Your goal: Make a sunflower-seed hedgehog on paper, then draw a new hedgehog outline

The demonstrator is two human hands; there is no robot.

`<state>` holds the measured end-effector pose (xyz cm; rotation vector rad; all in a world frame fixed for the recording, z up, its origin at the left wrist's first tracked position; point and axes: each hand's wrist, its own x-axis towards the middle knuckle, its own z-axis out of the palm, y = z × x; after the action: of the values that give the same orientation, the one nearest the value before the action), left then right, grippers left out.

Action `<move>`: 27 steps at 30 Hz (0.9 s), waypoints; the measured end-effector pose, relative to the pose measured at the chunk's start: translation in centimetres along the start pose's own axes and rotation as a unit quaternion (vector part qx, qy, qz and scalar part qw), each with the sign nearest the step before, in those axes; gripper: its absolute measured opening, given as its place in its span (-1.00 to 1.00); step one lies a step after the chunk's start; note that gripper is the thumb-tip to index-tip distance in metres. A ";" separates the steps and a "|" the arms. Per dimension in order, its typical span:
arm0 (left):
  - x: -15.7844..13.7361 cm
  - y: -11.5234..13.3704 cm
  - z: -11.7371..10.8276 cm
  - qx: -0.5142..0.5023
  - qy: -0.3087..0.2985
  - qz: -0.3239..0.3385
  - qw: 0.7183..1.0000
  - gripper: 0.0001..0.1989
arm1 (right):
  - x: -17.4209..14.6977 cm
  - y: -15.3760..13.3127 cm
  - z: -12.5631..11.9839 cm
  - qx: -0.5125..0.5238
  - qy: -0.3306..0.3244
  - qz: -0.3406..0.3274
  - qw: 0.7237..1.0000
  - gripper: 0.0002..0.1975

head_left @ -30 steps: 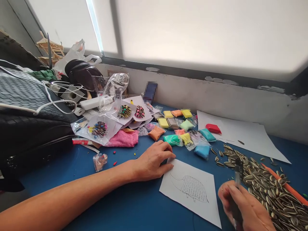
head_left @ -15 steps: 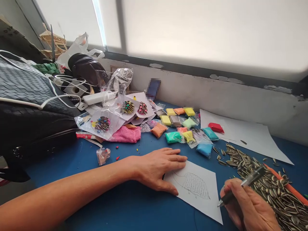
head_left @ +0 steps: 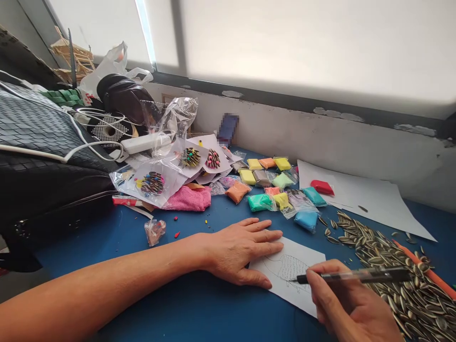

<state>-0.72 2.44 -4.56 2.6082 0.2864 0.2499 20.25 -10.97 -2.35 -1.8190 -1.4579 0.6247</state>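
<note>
A sheet of white paper [head_left: 260, 265] lies on the blue table, bearing a pen drawing [head_left: 292, 267] of a rounded body filled with rows of small marks and short legs beneath. My left hand [head_left: 245, 254] rests flat on the paper's left side, fingers spread, covering part of it. In my right hand [head_left: 351, 299] a black pen [head_left: 331, 277] is pinched between thumb and fingers. Its tip is at the lower edge of the drawn body; whether it touches the paper I cannot tell. My right hand covers the sheet's right corner.
Sunflower seeds [head_left: 409, 289] are heaped at right, with an orange stick [head_left: 423, 268] among them. Behind lie colourful clay packets [head_left: 261, 202] and larger white paper [head_left: 384, 199]. Seed-covered pieces [head_left: 153, 183] in plastic, a pink cloth [head_left: 188, 198] and a black woven bag [head_left: 46, 128] stand left.
My right hand has moved left over the paper, bringing the pen tip from beside the sheet's right edge onto the drawing. My left hand stays flat on the paper.
</note>
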 end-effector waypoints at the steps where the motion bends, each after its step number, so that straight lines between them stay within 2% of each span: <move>1: 0.0 0.0 0.0 0.002 0.003 0.003 1.000 -0.26 | 0.2 0.0 0.2 -0.019 0.009 -0.028 0.999 -0.65; 5: 0.0 -0.1 0.1 0.007 0.009 0.008 1.000 -0.26 | 0.1 0.3 1.6 -0.060 0.079 -0.086 0.991 -0.67; 8: 0.1 -0.2 0.1 0.011 0.009 0.010 1.000 -0.26 | 0.0 0.9 2.4 -0.103 0.106 -0.120 0.982 -0.71; 14: 0.0 -0.3 0.2 0.014 0.004 0.004 1.000 -0.26 | 0.6 2.2 2.2 -0.123 0.074 -0.174 0.974 -0.78; 21: -0.1 -0.2 0.2 0.007 0.006 0.010 1.000 -0.27 | 0.7 2.3 2.3 -0.133 0.053 -0.193 0.971 -0.78; 27: -0.2 -0.3 0.3 0.004 0.009 0.013 1.000 -0.33 | 0.6 2.3 2.1 -0.141 0.060 -0.205 0.967 -0.80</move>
<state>-0.87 2.53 -4.98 2.6194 0.2611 0.2830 20.27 -10.12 -5.43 -1.6478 -1.8396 0.1019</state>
